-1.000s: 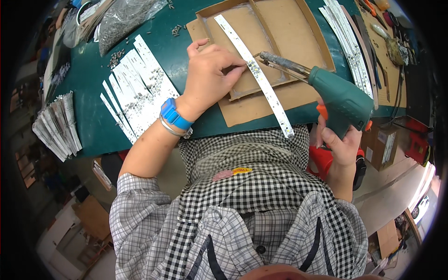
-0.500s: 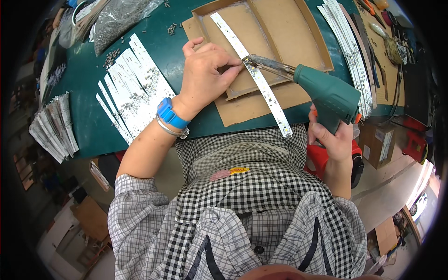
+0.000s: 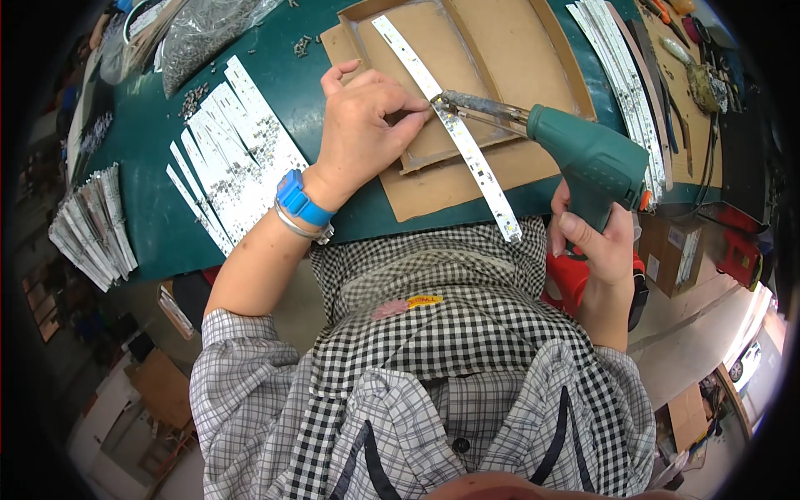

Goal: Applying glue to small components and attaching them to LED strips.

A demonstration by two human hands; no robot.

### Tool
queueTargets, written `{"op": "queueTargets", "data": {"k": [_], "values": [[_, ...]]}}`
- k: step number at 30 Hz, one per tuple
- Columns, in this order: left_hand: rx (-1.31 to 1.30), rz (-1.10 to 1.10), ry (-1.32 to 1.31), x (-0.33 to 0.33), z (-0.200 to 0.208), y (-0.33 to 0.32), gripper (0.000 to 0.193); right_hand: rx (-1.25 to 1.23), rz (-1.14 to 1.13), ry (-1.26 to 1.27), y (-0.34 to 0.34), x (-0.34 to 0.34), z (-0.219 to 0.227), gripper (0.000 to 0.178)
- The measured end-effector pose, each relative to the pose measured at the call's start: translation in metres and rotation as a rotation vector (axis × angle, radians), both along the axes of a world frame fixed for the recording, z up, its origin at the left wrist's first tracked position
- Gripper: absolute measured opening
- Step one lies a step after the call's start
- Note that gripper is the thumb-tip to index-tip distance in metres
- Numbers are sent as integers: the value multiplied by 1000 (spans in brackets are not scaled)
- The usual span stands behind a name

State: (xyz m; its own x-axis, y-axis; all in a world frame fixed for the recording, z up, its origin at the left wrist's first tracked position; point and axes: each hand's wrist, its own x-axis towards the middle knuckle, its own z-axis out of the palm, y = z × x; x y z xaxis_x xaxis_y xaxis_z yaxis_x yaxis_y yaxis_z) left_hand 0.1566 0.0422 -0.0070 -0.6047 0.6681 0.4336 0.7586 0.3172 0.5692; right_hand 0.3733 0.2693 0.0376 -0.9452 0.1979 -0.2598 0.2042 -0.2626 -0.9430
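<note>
Soldering apparently in hand midway along white strip (image 3: 472, 157); next, probably calls for steady tip contact from green soldering gun (image 3: 587, 150), gripped in right hand (image 3: 604, 246); with thumb and forefinger of left hand (image 3: 367, 121) pressed together at strip's left edge, cannot tell on what; looks narrow, component-dotted, lying slantwise over cardboard tray (image 3: 525, 50)

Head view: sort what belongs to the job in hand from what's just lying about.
Job, apparently:
green gun-shaped tool, in right hand
white strip, left hand at its edge
cardboard tray, beneath strip

Likely just lying about:
brown carton
orange-handled tool, top right
</note>
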Motion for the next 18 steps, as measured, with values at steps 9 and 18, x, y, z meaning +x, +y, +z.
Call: {"op": "queueTargets", "data": {"k": [9,18], "values": [[20,4,6,0,-2,0,8,-39,-46,14,2,1,7,47],[-43,4,7,0,5,-2,10,90,-354,320,20,14,22,61]]}}
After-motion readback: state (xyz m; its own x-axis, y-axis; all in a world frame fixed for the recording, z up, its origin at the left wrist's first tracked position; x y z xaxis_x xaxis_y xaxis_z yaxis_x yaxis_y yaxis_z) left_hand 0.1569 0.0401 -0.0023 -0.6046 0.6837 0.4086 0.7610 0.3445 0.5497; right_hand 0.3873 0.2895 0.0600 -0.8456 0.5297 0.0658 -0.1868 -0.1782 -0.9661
